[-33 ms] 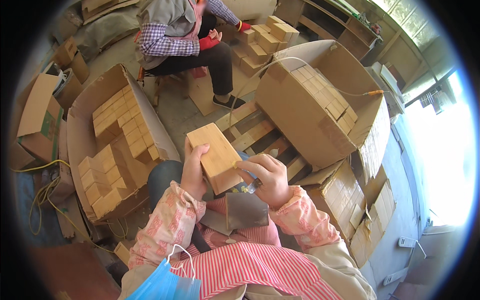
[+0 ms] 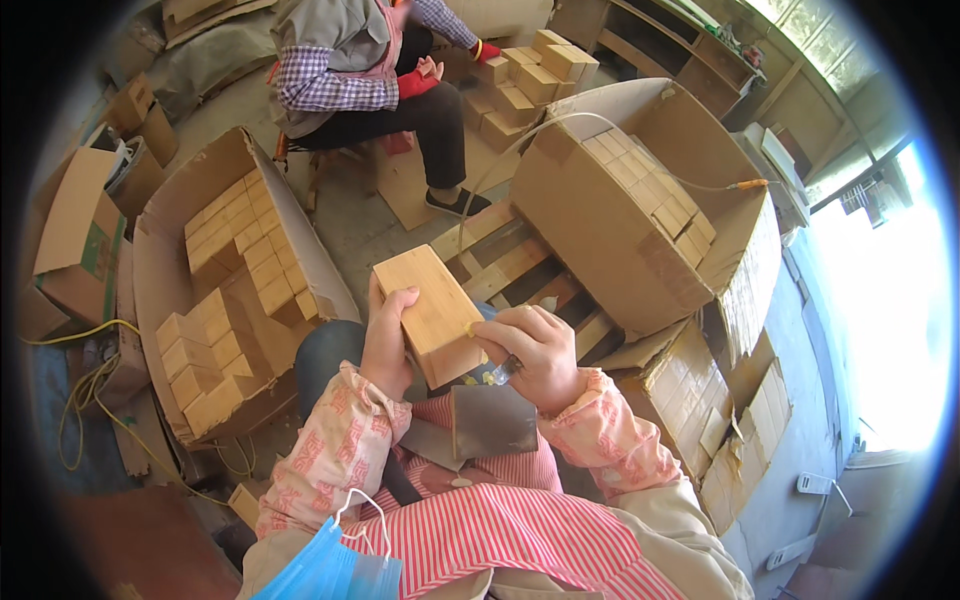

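Note:
My left hand (image 2: pixel 385 345) grips a wooden block (image 2: pixel 428 300) from its left side, with the thumb on the top face. The block is pale, smooth and rectangular, tilted in front of my lap. At its near right corner is my right hand (image 2: pixel 535 355), fingers pinched together. Between those fingers sits a small clear tool (image 2: pixel 503 371) with yellowish bits on its end; its exact kind does not show. A yellowish speck lies at the fingertips, against the block's edge. Below the block, a dark grey flat piece (image 2: pixel 493 420) rests over my striped apron (image 2: pixel 500 530).
On the left stands an open carton (image 2: pixel 330 265) of stacked wooden blocks (image 2: pixel 265 245). Another carton (image 2: pixel 590 225) with blocks stands at the right, beside a wooden pallet (image 2: pixel 515 262). A co-worker in red gloves (image 2: pixel 418 80) sits ahead near a block pile (image 2: pixel 535 85). Yellow cable (image 2: pixel 85 385) trails at left.

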`<action>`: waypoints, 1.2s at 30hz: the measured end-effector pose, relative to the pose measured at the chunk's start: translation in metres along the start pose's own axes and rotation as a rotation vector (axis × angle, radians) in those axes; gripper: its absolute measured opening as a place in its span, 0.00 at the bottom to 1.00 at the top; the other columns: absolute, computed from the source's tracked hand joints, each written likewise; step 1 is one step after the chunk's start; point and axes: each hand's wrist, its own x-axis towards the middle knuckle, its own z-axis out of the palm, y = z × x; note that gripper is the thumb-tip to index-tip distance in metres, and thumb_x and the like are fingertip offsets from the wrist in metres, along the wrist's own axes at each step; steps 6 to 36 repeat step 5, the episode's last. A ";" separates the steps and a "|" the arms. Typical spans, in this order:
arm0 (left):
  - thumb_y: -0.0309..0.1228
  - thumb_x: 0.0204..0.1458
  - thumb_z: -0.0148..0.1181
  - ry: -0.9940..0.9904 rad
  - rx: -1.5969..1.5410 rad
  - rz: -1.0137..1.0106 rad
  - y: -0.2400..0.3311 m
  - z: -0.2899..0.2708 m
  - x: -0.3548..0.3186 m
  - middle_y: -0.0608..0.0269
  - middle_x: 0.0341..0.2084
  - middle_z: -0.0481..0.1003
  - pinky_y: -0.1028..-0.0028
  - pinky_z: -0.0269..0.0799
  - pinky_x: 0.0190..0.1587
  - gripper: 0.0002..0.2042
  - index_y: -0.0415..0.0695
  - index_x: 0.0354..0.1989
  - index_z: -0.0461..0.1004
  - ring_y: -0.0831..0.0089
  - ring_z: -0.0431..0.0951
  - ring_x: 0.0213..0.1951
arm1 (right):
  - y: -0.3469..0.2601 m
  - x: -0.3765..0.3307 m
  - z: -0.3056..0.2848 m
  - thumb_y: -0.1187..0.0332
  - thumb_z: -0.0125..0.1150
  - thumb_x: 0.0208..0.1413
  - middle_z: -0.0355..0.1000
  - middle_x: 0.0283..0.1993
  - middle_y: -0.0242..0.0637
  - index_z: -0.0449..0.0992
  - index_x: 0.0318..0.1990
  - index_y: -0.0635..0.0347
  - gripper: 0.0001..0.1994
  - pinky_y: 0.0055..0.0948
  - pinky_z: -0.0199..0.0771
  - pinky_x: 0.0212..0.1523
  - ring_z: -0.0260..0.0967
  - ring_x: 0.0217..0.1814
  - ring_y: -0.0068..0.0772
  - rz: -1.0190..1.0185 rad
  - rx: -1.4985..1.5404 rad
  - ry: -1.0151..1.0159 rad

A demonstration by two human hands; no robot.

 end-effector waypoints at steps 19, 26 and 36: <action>0.35 0.61 0.55 -0.022 0.056 -0.001 -0.001 -0.005 0.005 0.55 0.56 0.74 0.58 0.79 0.59 0.25 0.50 0.68 0.61 0.58 0.79 0.57 | 0.009 0.016 -0.003 0.76 0.75 0.45 0.76 0.38 0.34 0.84 0.45 0.54 0.17 0.36 0.74 0.32 0.75 0.34 0.37 -0.046 0.052 -0.107; 0.35 0.61 0.55 -0.022 0.056 -0.001 -0.001 -0.005 0.005 0.55 0.56 0.74 0.58 0.79 0.59 0.25 0.50 0.68 0.61 0.58 0.79 0.57 | 0.009 0.016 -0.003 0.76 0.75 0.45 0.76 0.38 0.34 0.84 0.45 0.54 0.17 0.36 0.74 0.32 0.75 0.34 0.37 -0.046 0.052 -0.107; 0.35 0.61 0.55 -0.022 0.056 -0.001 -0.001 -0.005 0.005 0.55 0.56 0.74 0.58 0.79 0.59 0.25 0.50 0.68 0.61 0.58 0.79 0.57 | 0.009 0.016 -0.003 0.76 0.75 0.45 0.76 0.38 0.34 0.84 0.45 0.54 0.17 0.36 0.74 0.32 0.75 0.34 0.37 -0.046 0.052 -0.107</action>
